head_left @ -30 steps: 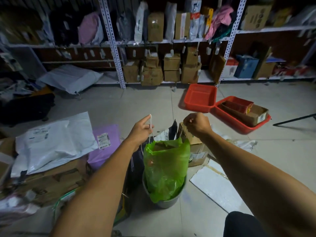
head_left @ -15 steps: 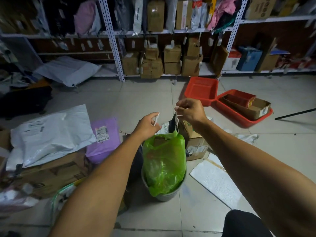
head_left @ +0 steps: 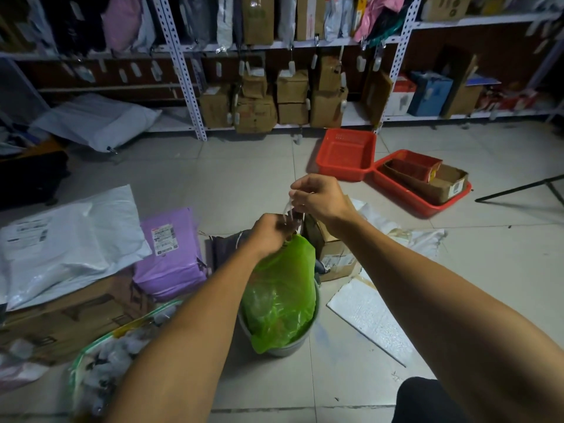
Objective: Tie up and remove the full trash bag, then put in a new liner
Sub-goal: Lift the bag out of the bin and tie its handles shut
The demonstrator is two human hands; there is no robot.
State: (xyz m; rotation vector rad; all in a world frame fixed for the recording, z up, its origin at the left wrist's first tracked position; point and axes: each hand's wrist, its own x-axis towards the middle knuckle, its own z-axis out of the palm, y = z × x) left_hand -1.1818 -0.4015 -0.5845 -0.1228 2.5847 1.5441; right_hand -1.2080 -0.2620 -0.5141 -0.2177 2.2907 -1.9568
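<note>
Just above green bag (head_left: 280,288), fingers (head_left: 297,195) pinch drawstring (head_left: 287,209).

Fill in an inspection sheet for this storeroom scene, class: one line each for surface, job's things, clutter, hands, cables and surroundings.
Surface: pale tiled floor, dimly lit.
Job's things: green trash bag sits in a grey bin, its neck gathered; white drawstring drawn up above it. New liner: nothing seen.
Clutter: purple parcel, white mailer, cardboard box and foam sheet around the bin; two red trays beyond.
Hands: left hand grips at the bag's neck; right hand pinches the drawstring just above.
Cables: nothing seen.
Surroundings: metal shelving stacked with boxes and bagged parcels.
</note>
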